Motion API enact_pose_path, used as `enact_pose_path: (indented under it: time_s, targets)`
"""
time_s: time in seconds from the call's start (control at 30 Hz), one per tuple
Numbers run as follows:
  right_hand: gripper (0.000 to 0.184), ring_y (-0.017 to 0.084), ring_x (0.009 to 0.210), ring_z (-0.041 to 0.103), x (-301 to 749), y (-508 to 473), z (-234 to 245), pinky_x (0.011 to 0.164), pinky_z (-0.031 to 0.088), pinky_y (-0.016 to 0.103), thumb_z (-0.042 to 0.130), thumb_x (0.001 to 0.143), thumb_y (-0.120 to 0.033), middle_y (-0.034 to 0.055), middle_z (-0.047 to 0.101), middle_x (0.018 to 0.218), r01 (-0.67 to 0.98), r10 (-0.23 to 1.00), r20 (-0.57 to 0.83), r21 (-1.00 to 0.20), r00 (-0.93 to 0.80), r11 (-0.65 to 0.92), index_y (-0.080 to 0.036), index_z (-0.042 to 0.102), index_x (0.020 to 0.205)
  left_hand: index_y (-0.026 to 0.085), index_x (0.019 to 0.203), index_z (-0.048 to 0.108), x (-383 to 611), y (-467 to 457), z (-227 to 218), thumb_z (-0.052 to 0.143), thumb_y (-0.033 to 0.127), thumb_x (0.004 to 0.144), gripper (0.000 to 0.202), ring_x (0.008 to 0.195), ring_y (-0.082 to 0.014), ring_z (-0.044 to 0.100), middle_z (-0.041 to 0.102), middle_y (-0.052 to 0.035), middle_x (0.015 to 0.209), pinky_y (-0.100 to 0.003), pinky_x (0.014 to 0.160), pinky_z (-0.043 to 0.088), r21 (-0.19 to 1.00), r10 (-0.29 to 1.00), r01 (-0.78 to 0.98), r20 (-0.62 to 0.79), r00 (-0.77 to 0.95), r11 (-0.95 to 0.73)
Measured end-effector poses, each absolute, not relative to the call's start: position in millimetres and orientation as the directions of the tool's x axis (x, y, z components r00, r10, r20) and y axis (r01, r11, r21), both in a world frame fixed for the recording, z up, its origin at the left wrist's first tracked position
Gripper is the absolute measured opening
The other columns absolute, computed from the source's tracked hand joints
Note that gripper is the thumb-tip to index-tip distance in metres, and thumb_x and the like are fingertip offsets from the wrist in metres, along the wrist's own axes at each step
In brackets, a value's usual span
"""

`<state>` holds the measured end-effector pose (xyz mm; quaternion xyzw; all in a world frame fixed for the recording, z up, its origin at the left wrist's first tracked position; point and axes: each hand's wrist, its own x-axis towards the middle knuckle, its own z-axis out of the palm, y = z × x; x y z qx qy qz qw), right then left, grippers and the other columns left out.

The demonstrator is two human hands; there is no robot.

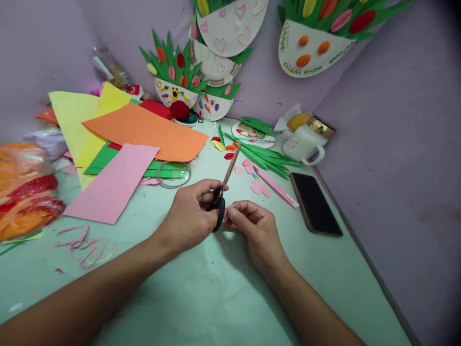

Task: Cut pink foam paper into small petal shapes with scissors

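My left hand [190,216] is wrapped round the black handles of a pair of scissors [229,170], whose blades point away from me and look closed. Close beside it, my right hand [257,228] pinches a small piece of pink paper [226,216], mostly hidden by the fingers and the scissor handle. Pink paper petals [256,186] lie on the table just beyond my right hand, along with a pink pen-like cutter [275,186]. Farther off are red, orange and yellow paper petals [217,144] and green paper leaves [266,156].
Coloured paper sheets [144,132] and a pink strip [115,185] are piled at the left, near pink offcuts [84,245] and a plastic bag [27,192]. To the right are a phone [316,204] and a white mug [302,144]. Paper flower baskets [176,91] hang at the wall.
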<state>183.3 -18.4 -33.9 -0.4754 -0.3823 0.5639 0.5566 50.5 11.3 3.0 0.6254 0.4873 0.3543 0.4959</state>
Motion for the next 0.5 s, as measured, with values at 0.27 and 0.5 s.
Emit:
enact_pose_path:
  time_s: [0.27,0.5]
  targets:
    - [0.005,0.014,0.074,0.058,204.1,-16.0,-37.9,0.073,0.046,0.028,0.063,0.077,-0.023,0.0001,0.063,0.074,-0.238,0.976,0.150,-0.953,0.161,0.186,-0.020,0.061,0.075,0.022,0.090,0.055,42.7,4.8,12.5,0.048,0.024,0.074,0.018,0.070,-0.0163,0.056,0.062,0.0018,0.076,-0.027,0.064,0.039,0.584,0.836,0.693,-0.045,0.548,-0.423]
    - [0.001,0.013,0.076,0.061,207.5,-17.5,-32.9,0.071,0.048,0.028,0.058,0.082,-0.020,0.0018,0.066,0.085,-0.338,0.976,0.196,-0.916,0.099,0.219,-0.021,0.058,0.081,0.020,0.122,0.045,38.9,0.0,6.3,0.047,0.019,0.074,0.048,0.080,-0.0211,0.054,0.063,-0.0016,0.086,-0.036,0.075,0.036,0.461,0.749,0.645,0.069,0.659,-0.610]
